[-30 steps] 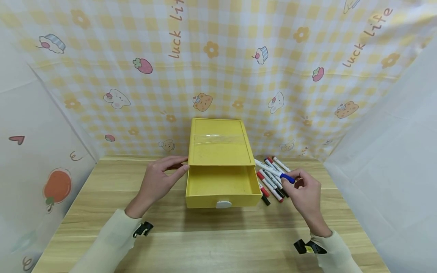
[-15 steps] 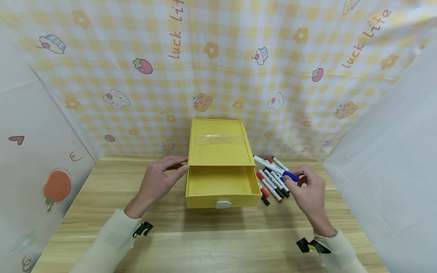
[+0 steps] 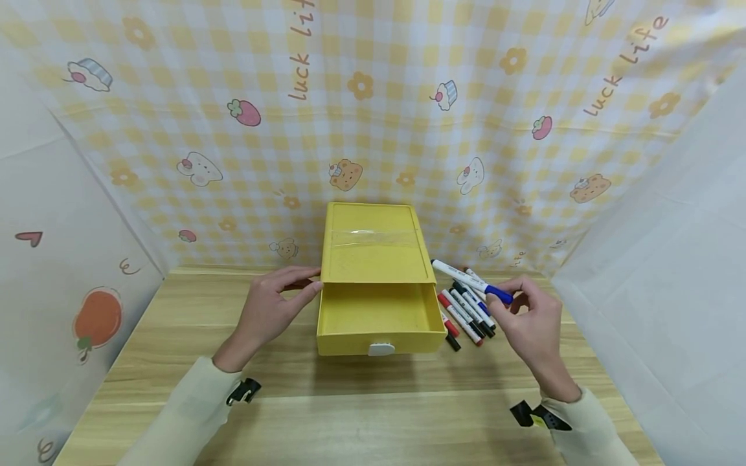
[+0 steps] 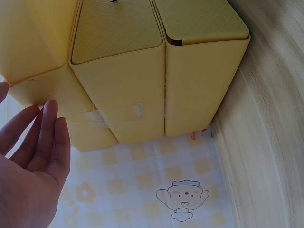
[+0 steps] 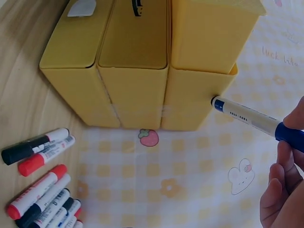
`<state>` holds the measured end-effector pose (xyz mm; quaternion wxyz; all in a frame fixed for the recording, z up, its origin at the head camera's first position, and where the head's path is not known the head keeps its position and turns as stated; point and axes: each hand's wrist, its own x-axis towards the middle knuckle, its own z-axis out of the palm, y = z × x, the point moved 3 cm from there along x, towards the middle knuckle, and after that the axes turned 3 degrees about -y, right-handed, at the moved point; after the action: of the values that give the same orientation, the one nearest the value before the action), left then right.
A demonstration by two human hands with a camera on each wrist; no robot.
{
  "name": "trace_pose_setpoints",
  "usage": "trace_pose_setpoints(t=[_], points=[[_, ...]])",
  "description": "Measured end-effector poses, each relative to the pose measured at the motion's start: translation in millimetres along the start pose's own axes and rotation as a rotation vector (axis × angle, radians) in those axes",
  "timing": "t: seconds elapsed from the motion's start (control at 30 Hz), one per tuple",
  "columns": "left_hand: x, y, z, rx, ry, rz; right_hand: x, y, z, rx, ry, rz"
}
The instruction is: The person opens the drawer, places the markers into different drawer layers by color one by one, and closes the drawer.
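A yellow drawer unit (image 3: 373, 259) of three stacked tiers stands against the cloth, its top drawer (image 3: 350, 343) pulled out by a white handle (image 3: 381, 349). My left hand (image 3: 271, 309) rests its fingertips on the unit's left side; in the left wrist view its fingers (image 4: 50, 128) are fairly straight against the top tier. Between thumb and fingers, my right hand (image 3: 533, 320) pinches a white marker (image 3: 463, 277) at its blue cap. The marker slants up and left above a pile of other markers. In the right wrist view its dark end overlaps the unit's side; contact cannot be told.
Several markers (image 3: 463, 314) with red, black and blue caps lie on the wooden table (image 3: 373, 421) right of the unit. Clear tape (image 3: 373, 237) crosses the unit's top. A checked cloth (image 3: 361, 129) hangs close behind; white sheets close off both sides.
My right hand has moved slightly right and up with the blue-capped marker, lifting it farther from the pile. My left hand and the drawer unit have stayed put.
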<state>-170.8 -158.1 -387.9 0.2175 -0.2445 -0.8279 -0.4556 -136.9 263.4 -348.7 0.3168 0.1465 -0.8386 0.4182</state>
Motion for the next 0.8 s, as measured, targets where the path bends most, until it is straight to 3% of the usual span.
trace_pose_setpoints(t=[0.23,0.8], points=[[0.1,0.1,-0.5,0.005,-0.001,0.0,5.7,-2.3,-1.8,-0.005,0.019,-0.067],[0.7,0.5,-0.9,0.009,0.0,0.003,14.7,-14.4,-4.3,0.022,0.018,-0.108]])
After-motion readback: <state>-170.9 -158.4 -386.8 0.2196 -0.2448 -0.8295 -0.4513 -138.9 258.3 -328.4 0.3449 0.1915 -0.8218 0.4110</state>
